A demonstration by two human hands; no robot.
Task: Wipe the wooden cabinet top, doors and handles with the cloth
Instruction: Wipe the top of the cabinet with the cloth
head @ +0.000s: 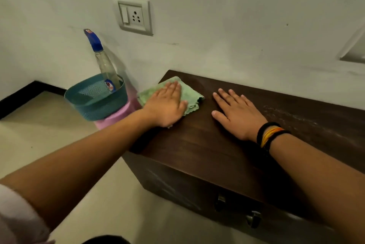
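Flat, fingers straight, the left hand (167, 105) presses the crumpled pale green cloth (189, 93) onto the dark brown wooden cabinet top (197, 145), at its far left corner, about ten o'clock. The right hand (237, 113) lies spread and empty on the bare wood, just beside the cloth at three o'clock.

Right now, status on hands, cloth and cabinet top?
Left hand flat on green cloth, far-left corner of cabinet top. Right hand open, flat on bare wood. Dusty streaks at right; nothing in the way.
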